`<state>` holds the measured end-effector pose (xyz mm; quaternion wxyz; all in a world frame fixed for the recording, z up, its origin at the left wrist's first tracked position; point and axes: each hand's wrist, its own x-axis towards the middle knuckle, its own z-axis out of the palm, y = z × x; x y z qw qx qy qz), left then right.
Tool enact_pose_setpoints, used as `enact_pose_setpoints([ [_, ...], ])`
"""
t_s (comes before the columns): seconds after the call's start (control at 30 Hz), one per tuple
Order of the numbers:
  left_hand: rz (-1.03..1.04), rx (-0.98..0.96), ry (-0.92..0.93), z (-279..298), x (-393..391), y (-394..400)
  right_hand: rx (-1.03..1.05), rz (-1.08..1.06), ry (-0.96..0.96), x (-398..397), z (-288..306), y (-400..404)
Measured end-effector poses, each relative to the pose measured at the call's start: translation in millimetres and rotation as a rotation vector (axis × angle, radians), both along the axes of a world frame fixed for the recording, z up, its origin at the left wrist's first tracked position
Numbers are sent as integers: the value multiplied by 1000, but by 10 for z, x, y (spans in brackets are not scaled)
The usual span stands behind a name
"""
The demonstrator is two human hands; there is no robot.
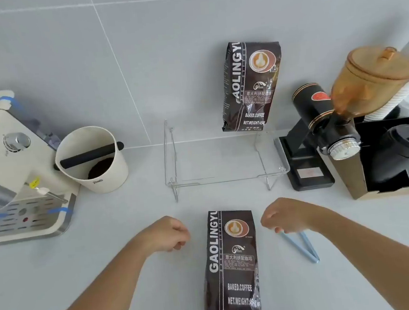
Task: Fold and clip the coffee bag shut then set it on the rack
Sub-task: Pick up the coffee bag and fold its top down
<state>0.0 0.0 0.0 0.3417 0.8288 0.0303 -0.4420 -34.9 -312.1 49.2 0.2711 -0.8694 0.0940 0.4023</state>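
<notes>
A dark coffee bag (230, 267) stands upright on the white counter right in front of me, its top edge level with my hands. My left hand (167, 233) hovers just left of the bag's top, fingers curled, holding nothing. My right hand (283, 216) hovers just right of the bag's top, fingers curled loosely. A light blue clip (304, 247) lies open in a V on the counter beneath my right wrist; its near end is by my fingertips. The clear rack (225, 177) with wire legs stands behind the bag. A second coffee bag (250, 85) stands on the rack's right rear.
A cream espresso machine (13, 173) and a cream knock box (91, 160) stand at the left. At the right are a black grinder (321, 128) with an amber hopper and a black box (396, 156) holding cup lids. A tiled wall rises behind.
</notes>
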Motion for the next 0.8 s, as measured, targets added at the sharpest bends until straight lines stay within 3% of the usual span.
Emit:
enact_pose_setpoints([
  [0.2, 328, -214, 42, -186, -173, -301, 201, -298, 10, -154, -400, 88],
  [0.37, 468, -341, 108, -274, -239, -463, 417, -569, 34, -276, -561, 189],
  [0.8, 631, -399, 99, -209, -275, -645, 529, -791, -37, -361, -649, 388],
])
